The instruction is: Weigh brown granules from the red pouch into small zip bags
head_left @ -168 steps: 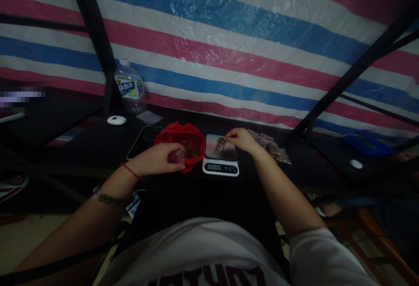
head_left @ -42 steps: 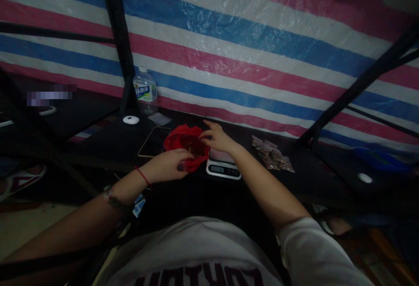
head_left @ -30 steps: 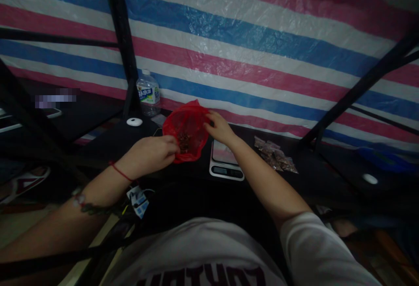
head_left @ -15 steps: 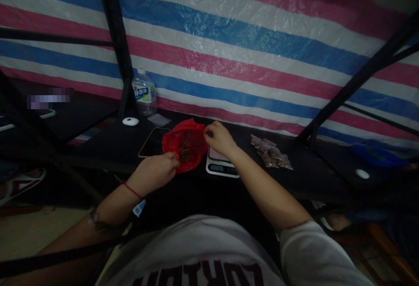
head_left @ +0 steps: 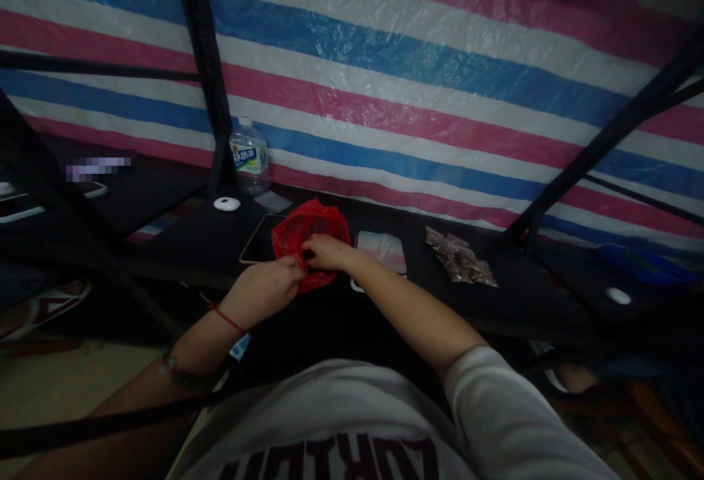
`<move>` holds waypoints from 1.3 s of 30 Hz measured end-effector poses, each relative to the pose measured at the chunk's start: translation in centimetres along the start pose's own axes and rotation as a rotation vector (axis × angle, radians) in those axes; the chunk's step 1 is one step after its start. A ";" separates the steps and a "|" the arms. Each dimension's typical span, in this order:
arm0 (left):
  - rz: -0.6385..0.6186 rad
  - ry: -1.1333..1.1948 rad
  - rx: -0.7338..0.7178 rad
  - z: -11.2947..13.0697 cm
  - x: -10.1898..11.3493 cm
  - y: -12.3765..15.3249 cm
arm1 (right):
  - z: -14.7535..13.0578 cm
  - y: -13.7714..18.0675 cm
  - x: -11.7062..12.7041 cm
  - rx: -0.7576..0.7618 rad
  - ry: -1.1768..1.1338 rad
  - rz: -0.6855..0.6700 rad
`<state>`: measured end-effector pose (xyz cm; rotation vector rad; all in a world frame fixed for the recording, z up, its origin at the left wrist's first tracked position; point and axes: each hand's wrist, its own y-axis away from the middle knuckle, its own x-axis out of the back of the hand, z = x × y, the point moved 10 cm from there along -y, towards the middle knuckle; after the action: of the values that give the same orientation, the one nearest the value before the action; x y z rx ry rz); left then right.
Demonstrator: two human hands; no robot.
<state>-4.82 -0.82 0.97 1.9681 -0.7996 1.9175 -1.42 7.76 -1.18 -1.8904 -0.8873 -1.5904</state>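
A red plastic bag [head_left: 308, 227] lies on the dark table [head_left: 418, 289], left of a small white kitchen scale [head_left: 382, 251]. My left hand [head_left: 265, 291] is closed on the bag's near left edge. My right hand [head_left: 325, 253] has crossed over to the bag's front and its fingers are curled into the bag's opening, close to the left hand. What the right fingers pinch is hidden. The scale's plate carries nothing.
A phone [head_left: 259, 248] lies left of the bag. Behind it stand a water bottle [head_left: 248, 165] and a white round object [head_left: 226, 204]. Several small filled clear bags [head_left: 460, 264] lie right of the scale. Another white object [head_left: 617, 295] sits far right. A striped tarp [head_left: 418, 77] backs the table.
The red bag, lifted a second ago, is back down on the table. My right hand has moved left from the bag's right edge to its front, next to my left hand.
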 end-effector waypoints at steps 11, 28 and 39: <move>0.061 0.019 -0.016 0.8 0.2 -1.8 | 3.2 0.9 1.0 -0.079 0.030 -0.010; 0.153 0.111 0.054 0.4 0.6 -3.6 | 5.9 5.5 8.1 -0.153 -0.176 0.287; 0.291 0.265 0.064 -0.8 1.0 -2.6 | 12.9 14.6 10.1 -0.373 -0.025 0.367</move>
<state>-4.03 1.50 2.46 1.6534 -1.0019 2.3341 19.01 9.26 6.74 -2.1732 -0.2339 -1.5794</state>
